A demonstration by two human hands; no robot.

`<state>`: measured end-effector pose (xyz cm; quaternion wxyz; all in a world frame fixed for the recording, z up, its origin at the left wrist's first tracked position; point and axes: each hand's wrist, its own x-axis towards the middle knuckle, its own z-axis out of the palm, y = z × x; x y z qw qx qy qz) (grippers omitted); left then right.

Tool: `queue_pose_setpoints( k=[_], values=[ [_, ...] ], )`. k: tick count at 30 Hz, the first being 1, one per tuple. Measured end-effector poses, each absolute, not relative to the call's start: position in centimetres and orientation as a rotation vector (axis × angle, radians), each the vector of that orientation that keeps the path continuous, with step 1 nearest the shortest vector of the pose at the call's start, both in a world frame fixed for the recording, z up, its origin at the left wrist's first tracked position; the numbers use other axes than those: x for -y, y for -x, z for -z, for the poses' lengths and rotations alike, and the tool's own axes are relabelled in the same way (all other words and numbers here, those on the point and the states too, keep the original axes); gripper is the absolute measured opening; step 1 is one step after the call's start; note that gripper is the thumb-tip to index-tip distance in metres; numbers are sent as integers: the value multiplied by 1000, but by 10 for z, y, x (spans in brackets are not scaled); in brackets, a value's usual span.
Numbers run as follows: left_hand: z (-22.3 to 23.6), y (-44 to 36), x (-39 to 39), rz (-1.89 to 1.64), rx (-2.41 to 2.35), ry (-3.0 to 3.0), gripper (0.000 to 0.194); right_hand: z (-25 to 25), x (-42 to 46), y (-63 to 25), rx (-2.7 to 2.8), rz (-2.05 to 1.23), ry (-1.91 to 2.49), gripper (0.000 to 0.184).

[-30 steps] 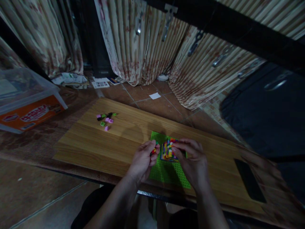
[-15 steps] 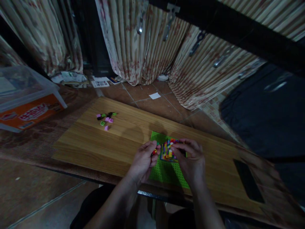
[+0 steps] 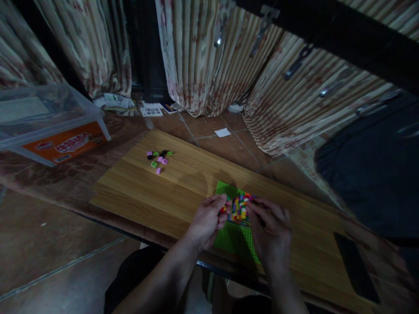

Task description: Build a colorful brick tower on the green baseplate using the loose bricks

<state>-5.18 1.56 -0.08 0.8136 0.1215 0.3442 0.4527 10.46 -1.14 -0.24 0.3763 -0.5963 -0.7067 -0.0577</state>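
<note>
A block of stacked multicoloured toy bricks [image 3: 238, 210] stands on a green studded baseplate [image 3: 231, 240]. Just left of the block, my left hand [image 3: 209, 218] is closed around a few small toy bricks [image 3: 223, 209], red and yellow among them. My right hand [image 3: 271, 226] reaches over the block's right side, thumb and forefinger drawn together at its upper right part. What lies between those fingertips is too small and dark to make out. The right hand hides part of the block and baseplate.
Loose pink, green and black bricks [image 3: 159, 160] lie on the far left of the wooden board [image 3: 131, 187]. A dark flat phone-like object [image 3: 356, 267] rests at its right end. Beyond are a clear plastic bin [image 3: 62, 126] with an orange label and hanging curtains [image 3: 203, 61].
The camera view has turned left, so everything sits further right. My right fingertips have shifted from the middle of the brick block toward its upper right. The left hand keeps its bricks.
</note>
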Motion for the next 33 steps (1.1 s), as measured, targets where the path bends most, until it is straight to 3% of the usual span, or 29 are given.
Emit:
queue_pose_setpoints(
  k=[8, 24, 30, 33],
  values=[
    [2, 51, -15, -973, -731, -265, 28, 3, 12, -106, 1873, 223, 1525, 19],
    [5, 49, -15, -962, -774, -273, 34, -1, 14, -98, 1826, 97, 1508, 16],
    [4, 49, -13, -911, -753, -343, 37, -8, 23, -96, 1647, 139, 1491, 24],
    [2, 48, -8, -849, -703, -420, 35, -13, 31, -92, 1646, -18, 1487, 24]
  ],
)
